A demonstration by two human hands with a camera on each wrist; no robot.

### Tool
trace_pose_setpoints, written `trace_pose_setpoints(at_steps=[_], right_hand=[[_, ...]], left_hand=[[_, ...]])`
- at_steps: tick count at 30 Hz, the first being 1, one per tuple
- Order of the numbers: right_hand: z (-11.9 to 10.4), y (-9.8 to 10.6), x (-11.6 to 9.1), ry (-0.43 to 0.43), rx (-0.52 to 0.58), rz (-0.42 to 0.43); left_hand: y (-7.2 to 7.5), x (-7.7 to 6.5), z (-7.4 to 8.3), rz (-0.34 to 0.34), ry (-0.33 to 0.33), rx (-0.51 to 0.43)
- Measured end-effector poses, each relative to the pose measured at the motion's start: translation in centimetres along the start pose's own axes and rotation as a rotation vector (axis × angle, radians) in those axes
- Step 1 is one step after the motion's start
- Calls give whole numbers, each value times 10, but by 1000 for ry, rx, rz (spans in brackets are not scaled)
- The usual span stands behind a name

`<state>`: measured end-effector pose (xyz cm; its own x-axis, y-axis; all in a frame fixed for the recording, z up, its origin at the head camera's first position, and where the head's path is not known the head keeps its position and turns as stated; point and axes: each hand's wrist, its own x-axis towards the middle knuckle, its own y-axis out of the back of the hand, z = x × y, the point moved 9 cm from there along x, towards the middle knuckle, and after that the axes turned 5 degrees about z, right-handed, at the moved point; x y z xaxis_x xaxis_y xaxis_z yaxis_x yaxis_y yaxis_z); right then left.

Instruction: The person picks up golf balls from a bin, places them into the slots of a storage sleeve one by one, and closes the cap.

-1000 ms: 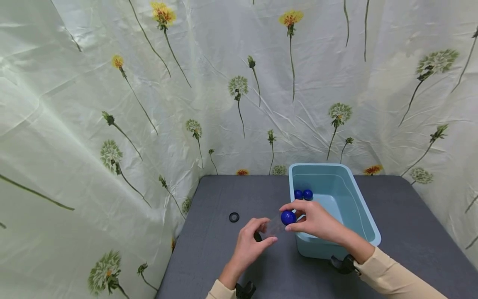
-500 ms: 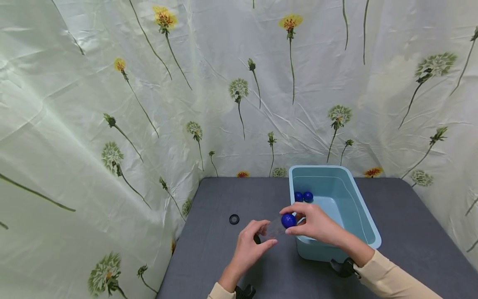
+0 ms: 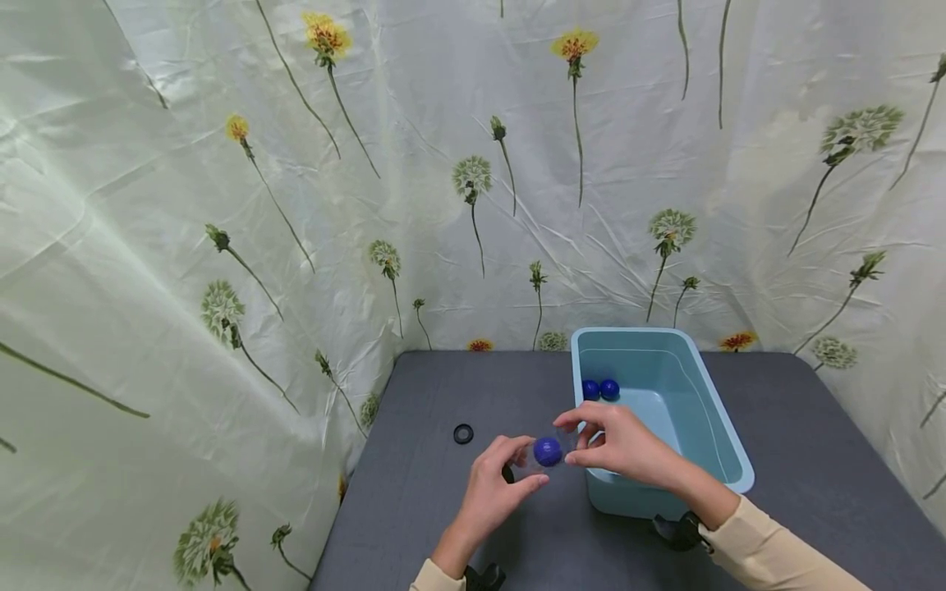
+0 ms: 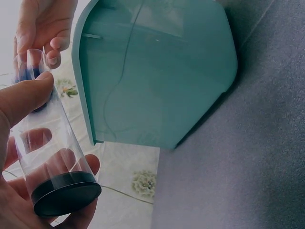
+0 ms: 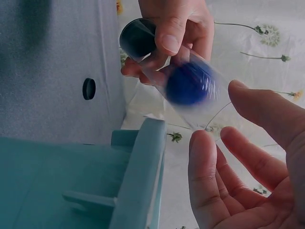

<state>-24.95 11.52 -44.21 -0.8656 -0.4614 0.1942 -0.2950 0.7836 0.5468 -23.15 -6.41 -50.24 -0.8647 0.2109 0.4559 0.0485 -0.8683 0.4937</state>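
My left hand grips a clear plastic tube from the side, thumb across it and fingers around it. A black cap closes the tube's lower end. Inside the tube, a dark blue ball shows blurred in the right wrist view. My right hand is at the tube's uncapped end, thumb and fingers spread about the rim, with no ball between them. Two more blue balls lie inside the light blue bin, against its left wall.
A black ring-shaped cap lies on the dark grey table, left of the hands. The bin stands just behind and below my right hand. A flower-print curtain hangs behind the table and along its left side.
The blue ball has left my right fingertips and moved left, into the tube. My left hand and the tube have stayed nearly still.
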Motion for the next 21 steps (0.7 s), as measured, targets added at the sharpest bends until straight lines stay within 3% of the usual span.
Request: trace_pose_setpoints(at_steps=[13, 21], right_hand=[[2, -3, 2, 11, -10, -19], [-10, 26, 13, 46, -3, 36]], left_hand=[[3, -3, 0, -1, 16, 5], [4, -1, -2, -1, 31, -5]])
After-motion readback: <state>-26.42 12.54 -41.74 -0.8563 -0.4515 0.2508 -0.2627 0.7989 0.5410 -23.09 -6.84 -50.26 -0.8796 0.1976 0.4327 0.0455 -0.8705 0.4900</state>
